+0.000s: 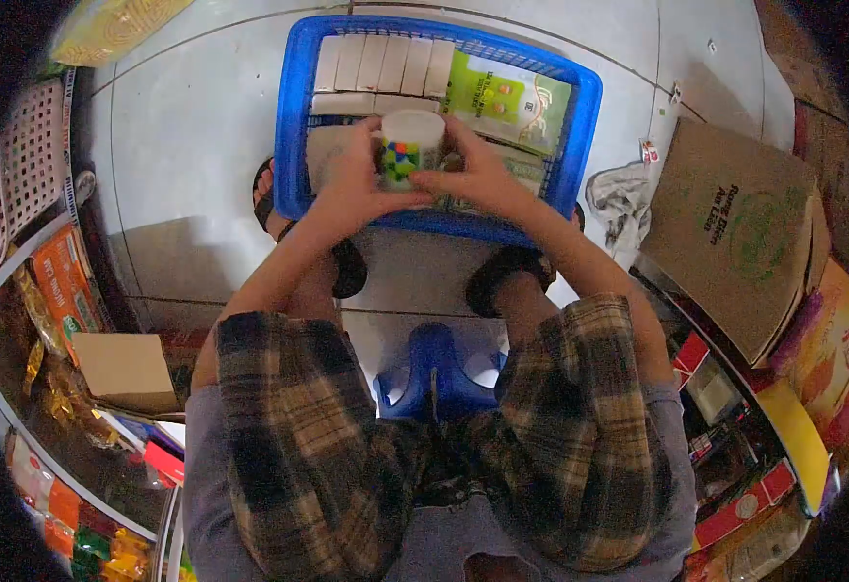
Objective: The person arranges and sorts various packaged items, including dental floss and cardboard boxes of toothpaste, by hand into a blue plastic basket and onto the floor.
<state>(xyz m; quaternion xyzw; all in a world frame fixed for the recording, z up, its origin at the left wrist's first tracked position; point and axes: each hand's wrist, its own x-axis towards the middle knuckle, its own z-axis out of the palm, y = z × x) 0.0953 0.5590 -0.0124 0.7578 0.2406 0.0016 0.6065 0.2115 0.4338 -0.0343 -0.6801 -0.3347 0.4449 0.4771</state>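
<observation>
The left hand [359, 179] and right hand [483, 178] grip a printed white tub [412, 144], likely light, stiff, best held by its sides.

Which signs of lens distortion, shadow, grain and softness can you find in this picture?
Head view: grout lines on the tiled floor bow into curves, and the corners drop to black; head view: a shadow darkens tiles left of the blue basket; head view: grain speckles the plaid cloth, and the cup between the hands lacks crisp detail.
</observation>
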